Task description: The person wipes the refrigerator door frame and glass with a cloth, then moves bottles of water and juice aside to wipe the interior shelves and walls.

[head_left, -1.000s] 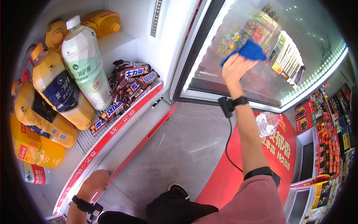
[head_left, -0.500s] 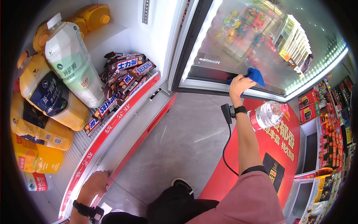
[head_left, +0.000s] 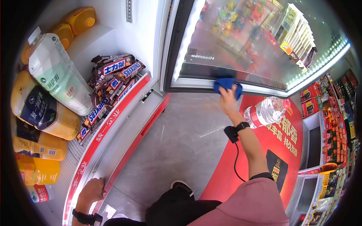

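A blue cloth (head_left: 227, 86) is pressed under the fingers of my right hand (head_left: 229, 101) against the bottom edge of the open glass door (head_left: 241, 52), near its frame. Down at the lower left, my left hand (head_left: 91, 191) is closed beside the fridge's lower front edge (head_left: 113, 165); whether it grips anything is hidden. Snickers bars (head_left: 113, 81) lie piled on the fridge shelf, next to a white and green bottle (head_left: 60, 75) and several orange bottles (head_left: 45, 109).
A clear plastic bottle (head_left: 264, 112) with a red cap stands on a red display (head_left: 249, 158) to the right of my forearm. Shelves of packaged goods (head_left: 335, 124) line the far right. Grey floor (head_left: 169, 139) lies between fridge and display.
My right hand and the blue cloth have come down from the middle of the glass to its bottom edge, and slightly left. The view has shifted a little; my left hand stays by the fridge edge.
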Motion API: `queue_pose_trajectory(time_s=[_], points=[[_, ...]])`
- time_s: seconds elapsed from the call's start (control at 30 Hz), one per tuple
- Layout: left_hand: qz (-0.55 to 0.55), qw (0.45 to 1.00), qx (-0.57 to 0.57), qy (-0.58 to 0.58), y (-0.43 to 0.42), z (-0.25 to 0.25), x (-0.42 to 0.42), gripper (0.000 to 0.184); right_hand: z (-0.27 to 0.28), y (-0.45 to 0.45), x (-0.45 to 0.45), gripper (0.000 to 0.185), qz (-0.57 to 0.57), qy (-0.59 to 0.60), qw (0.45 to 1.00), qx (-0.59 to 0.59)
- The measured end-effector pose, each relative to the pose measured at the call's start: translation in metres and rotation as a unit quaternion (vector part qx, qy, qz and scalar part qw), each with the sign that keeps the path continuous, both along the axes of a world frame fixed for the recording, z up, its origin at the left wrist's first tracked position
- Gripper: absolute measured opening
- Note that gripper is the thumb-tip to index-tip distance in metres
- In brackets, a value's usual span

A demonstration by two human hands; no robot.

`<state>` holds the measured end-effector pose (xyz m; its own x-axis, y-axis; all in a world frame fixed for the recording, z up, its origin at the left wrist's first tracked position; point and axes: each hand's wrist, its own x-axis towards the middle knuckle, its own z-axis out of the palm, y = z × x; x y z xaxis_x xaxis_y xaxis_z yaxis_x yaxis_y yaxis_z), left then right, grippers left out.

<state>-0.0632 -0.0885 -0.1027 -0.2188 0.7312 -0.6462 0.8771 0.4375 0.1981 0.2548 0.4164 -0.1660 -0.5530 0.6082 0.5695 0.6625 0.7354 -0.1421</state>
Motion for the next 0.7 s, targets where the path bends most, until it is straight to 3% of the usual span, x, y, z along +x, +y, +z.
queue_pose_trajectory(time_s=[0.03, 0.17, 0.2, 0.33, 0.43, 0.5, 0.57, 0.7], points=[[-0.004, 1.0, 0.015, 0.009, -0.002, -0.003, 0.001, 0.027, 0.008, 0.015, 0.032, 0.041, -0.023, -0.04, 0.993, 0.111], [0.001, 1.0, 0.012, 0.005, 0.003, -0.004, 0.001, 0.024, 0.02, 0.059, 0.104, 0.048, -0.232, -0.03, 0.972, -0.031], [-0.011, 1.0, -0.004, -0.001, 0.01, 0.001, 0.001, 0.022, 0.019, 0.059, 0.103, 0.054, -0.204, -0.009, 0.979, 0.006], [-0.053, 0.998, -0.019, 0.0, 0.009, -0.012, 0.0, 0.02, 0.023, 0.054, 0.082, 0.065, -0.274, -0.007, 0.955, -0.111], [-0.046, 0.999, -0.012, -0.013, 0.004, -0.014, -0.001, 0.022, 0.019, 0.029, 0.056, 0.065, -0.248, 0.015, 0.959, -0.139], [-0.055, 0.998, 0.023, -0.032, 0.002, -0.013, -0.004, 0.021, -0.002, 0.007, 0.028, 0.064, -0.173, 0.004, 0.985, -0.026], [-0.083, 0.996, -0.001, -0.021, 0.007, -0.009, -0.003, 0.02, 0.003, -0.037, -0.013, 0.059, -0.113, 0.02, 0.993, -0.013], [-0.08, 0.995, -0.057, 0.027, 0.008, -0.019, 0.005, 0.019, 0.022, -0.065, -0.052, 0.044, -0.068, 0.02, 0.995, -0.071]])
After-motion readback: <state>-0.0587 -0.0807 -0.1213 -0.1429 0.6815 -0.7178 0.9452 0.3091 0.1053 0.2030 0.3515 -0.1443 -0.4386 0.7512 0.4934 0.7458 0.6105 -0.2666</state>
